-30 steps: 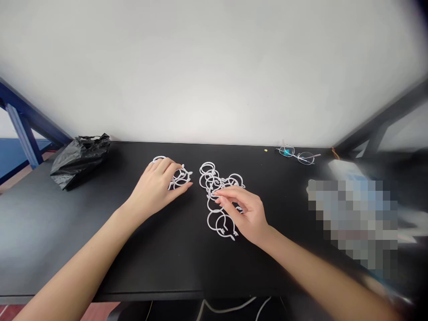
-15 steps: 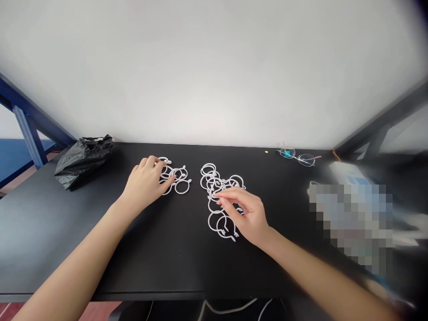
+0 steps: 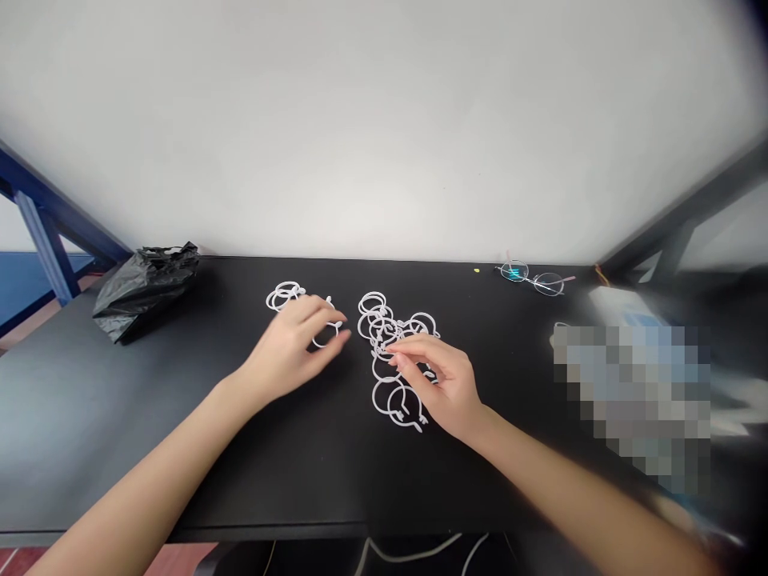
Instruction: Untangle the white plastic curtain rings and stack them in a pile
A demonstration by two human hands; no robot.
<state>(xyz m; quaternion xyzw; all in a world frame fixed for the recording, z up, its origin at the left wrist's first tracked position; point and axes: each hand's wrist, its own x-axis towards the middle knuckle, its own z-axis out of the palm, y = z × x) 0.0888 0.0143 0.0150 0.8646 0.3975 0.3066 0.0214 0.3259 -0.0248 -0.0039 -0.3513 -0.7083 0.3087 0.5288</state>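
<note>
White rings lie in two piles on the black tabletop, and both of my hands are at them.

Closest to me, some pale cables hang under the front edge of the tabletop. My two bare arms reach out over the dark top.

My right hand rests at the big pile, which sits near the middle of the tabletop. Its thumb and first finger are pressed together on one ring at the side of that pile. A few rings lie just under this hand, nearer to me.

My left hand is just to the left of the big pile. Its fingers are bent and a little apart, and a ring shows between them and the thumb. I cannot tell if the hand grips that ring or only touches it. The small pile lies just past this hand.

To the right, a part of the view is blurred into squares.

Further back on the left, a crumpled black bag sits on the tabletop. Far back on the right lie a pair of glasses, with a tiny yellow dot beside them.

Behind it all is a plain white wall. A blue bar leans at the left and a dark bar at the right.
</note>
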